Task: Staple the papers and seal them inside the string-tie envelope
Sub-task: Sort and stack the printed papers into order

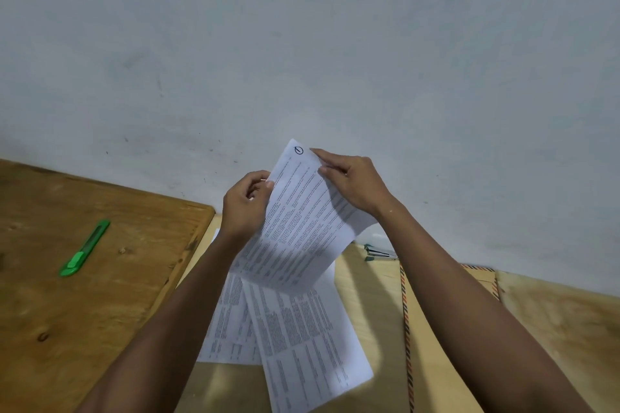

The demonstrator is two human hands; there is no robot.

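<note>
Two loose printed sheets on the table, beyond them a raised sheet in the grip of both hands, left, right.

Both hands hold a printed sheet up close to the wall, which blocks any reach beyond them. Below the hands, loose papers cover the table. Under the right forearm lie a stapler and an envelope. Far left of the left hand, a green cutter lies on open board.
</note>
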